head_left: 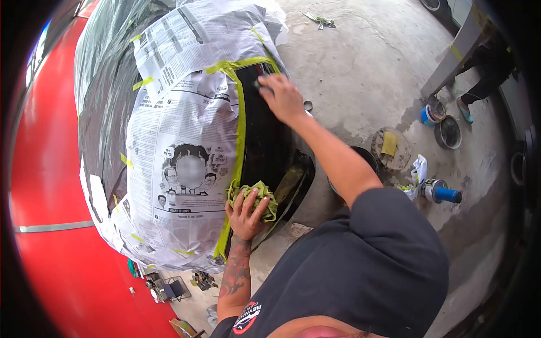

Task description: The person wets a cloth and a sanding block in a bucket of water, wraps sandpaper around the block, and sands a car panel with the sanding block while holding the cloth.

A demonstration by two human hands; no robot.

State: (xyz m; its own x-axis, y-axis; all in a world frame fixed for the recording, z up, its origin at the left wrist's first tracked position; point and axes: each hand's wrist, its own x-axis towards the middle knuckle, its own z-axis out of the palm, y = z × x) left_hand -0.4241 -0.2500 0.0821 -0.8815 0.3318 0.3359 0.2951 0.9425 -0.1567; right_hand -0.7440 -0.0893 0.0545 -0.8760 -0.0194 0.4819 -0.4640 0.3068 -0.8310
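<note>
A black car panel (262, 129) runs down the middle, edged with yellow-green masking tape (242, 124). My left hand (246, 217) presses a crumpled yellow-green cloth (265, 201) against the panel's lower end, with the fingers over it. At the upper end of the panel is my right hand (283, 98), its fingers curled together against the surface. Something small and dark shows at those fingertips, but I cannot make out what it is. Newspaper sheets (189, 129) cover the car body left of the tape.
Clear plastic sheeting (101, 73) wraps the car beside a red surface (51, 169). On the concrete floor to the right are a power tool with a blue handle (448, 195), a paint can (431, 114) and a dark basin (448, 132). Another person's leg (479, 90) shows at far right.
</note>
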